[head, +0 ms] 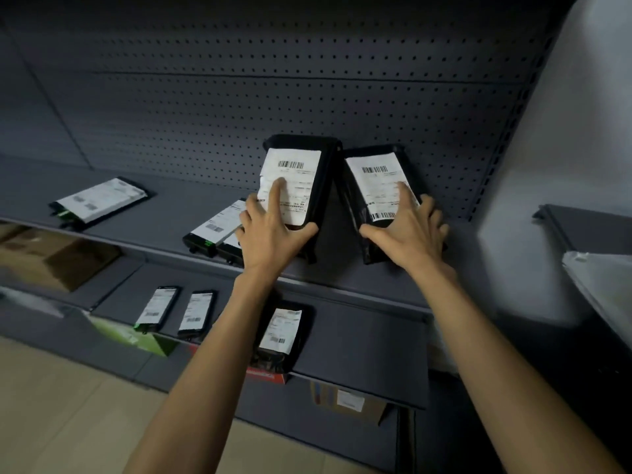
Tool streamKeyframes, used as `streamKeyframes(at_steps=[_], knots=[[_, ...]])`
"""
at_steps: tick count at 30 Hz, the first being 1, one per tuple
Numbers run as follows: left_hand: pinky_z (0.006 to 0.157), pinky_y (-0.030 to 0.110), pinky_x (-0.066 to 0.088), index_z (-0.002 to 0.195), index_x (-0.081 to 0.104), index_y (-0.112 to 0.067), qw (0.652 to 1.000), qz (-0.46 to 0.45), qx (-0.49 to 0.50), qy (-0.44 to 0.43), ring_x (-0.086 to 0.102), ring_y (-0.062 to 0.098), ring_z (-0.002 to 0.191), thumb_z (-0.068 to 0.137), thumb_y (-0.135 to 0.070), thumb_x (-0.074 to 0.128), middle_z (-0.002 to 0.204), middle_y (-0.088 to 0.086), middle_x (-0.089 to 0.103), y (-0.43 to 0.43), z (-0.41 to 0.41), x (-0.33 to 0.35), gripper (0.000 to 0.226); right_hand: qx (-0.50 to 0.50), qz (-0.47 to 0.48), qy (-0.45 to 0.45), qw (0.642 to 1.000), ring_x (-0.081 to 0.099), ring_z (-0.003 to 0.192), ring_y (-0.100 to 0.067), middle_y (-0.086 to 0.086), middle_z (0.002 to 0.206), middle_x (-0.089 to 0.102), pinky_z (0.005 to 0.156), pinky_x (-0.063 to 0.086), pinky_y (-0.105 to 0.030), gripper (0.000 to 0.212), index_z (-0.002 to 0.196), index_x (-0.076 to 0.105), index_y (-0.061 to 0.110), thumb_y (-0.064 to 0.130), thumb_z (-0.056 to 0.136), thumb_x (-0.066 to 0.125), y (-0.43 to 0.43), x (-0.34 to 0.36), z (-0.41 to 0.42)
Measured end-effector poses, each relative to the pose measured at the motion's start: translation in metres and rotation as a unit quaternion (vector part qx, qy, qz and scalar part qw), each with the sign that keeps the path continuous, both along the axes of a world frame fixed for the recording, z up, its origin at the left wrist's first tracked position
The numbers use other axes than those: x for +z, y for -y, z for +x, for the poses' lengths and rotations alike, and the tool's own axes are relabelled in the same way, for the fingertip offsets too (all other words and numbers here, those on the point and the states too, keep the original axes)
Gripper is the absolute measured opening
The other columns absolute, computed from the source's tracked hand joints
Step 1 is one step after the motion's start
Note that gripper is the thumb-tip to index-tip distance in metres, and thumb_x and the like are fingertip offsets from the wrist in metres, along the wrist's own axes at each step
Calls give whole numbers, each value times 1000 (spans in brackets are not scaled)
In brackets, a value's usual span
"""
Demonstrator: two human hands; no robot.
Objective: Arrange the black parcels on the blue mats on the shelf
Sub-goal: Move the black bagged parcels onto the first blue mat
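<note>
Gripping lower ends: left hand [273, 232] wraps left parcel [325, 186], right hand [410, 234] wraps right parcel [353, 208], both black, stood on shelf [154, 222]; labels [294, 171] above grips face outward, likely kept readable.

The scene is dim and cool-toned; the grey shelf [164, 217] and its pegboard panel [273, 80] darken toward the upper corners. The white labels [302, 184] are the brightest spots and fairly sharp, while the pale wall [564, 131] at right and the lower left edge smear into blur, and shelf lines bow with wide-angle distortion.
</note>
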State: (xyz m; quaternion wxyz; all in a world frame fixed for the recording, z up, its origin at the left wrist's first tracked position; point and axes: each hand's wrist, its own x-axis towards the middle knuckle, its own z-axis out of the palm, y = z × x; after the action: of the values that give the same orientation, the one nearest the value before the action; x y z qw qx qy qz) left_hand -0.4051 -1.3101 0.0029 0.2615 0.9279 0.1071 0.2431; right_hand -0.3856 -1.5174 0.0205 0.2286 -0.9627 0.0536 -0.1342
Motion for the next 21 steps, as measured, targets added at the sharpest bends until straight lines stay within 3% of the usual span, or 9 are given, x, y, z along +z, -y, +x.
streamKeyframes(at_steps=[10, 21], knots=[[100, 52, 36, 150, 21, -43, 981, -16, 174, 89, 39, 37, 124, 68, -63, 58, 146, 12, 32, -170, -51, 22, 92, 183, 17, 64, 981, 31, 132, -42, -18, 152, 23, 106, 26, -53, 108, 153, 16, 32, 66, 66, 69, -186, 33, 21], [102, 53, 35, 149, 23, -42, 929, -10, 354, 104, 39, 37, 124, 71, -56, 67, 146, 12, 31, -427, -143, 19, 91, 377, 43, 78, 922, 28, 135, -41, -17, 154, 20, 108, 23, -53, 107, 152, 14, 33, 64, 66, 68, -478, 44, -9]])
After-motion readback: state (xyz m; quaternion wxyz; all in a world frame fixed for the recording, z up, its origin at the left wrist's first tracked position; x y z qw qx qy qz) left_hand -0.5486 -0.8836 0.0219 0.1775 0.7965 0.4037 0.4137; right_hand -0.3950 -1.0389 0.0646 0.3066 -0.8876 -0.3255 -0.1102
